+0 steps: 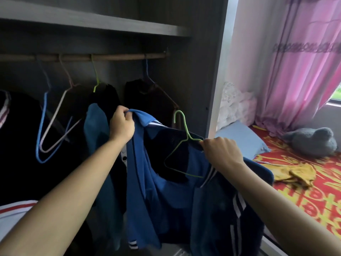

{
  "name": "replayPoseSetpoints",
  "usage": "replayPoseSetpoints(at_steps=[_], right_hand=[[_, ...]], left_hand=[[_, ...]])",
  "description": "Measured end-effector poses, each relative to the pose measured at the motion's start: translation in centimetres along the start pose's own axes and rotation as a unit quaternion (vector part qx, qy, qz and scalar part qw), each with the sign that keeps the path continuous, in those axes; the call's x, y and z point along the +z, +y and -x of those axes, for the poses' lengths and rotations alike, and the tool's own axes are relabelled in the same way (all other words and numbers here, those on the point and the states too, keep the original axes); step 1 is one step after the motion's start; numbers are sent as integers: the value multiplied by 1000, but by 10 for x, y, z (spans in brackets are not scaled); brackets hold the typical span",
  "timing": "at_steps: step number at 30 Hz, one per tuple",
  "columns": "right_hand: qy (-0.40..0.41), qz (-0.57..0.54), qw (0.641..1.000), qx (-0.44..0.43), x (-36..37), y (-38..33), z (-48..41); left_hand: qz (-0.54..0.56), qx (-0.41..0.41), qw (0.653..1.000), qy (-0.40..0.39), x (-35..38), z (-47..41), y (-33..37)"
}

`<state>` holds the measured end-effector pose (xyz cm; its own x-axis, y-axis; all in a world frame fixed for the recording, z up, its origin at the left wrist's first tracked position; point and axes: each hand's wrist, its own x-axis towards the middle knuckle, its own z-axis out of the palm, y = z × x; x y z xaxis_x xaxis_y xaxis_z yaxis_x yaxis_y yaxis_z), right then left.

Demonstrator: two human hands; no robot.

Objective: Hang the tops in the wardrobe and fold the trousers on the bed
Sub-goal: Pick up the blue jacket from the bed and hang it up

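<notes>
Left grip (pixel 121 126) clutching the blue jacket (pixel 166 209), right grip (pixel 221 152) pinching its green hanger (pixel 185 126), you've yet to hook it on the rail (pixel 118 57)

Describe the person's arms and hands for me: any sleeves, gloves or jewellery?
The left forearm and right forearm are bare, no sleeve showing. The left hand and right hand wear no gloves; no ring, watch or bracelet shows. White red-striped cloth beside the left forearm may be clothing; I cannot tell.

2 bare forearms (pixel 73 191), white top (pixel 13 217) with red stripe.
</notes>
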<state>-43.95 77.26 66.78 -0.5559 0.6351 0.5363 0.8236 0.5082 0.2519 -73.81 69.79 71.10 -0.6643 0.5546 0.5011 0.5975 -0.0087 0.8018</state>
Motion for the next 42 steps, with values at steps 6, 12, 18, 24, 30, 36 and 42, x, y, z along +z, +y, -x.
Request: replayPoseSetpoints(at_steps=[6, 12, 18, 24, 30, 36, 42], right_hand=[[21, -299, 947, 117, 19, -3, -7], [49, -436, 893, 102, -14, -3, -21], [-26, -490, 869, 65, -45, -13, -29], [-15, -474, 876, 94, -70, -13, -35], [-17, -524, 836, 160, -78, -39, -43], [-70, -617, 754, 215, -77, -51, -71], [-76, -716, 661, 212, -76, -71, -137]], left_hand=[[196, -60, 925, -320, -19, 28, 30], [-163, 191, 944, -214, -21, 25, 27], [92, 95, 947, -293, -14, 32, 17], [202, 74, 924, -316, -26, 27, 19], [-29, 163, 954, -251, -26, 5, 11], [-87, 84, 954, -274, -19, -23, 4], [-286, 160, 931, -164, -35, -85, 12]])
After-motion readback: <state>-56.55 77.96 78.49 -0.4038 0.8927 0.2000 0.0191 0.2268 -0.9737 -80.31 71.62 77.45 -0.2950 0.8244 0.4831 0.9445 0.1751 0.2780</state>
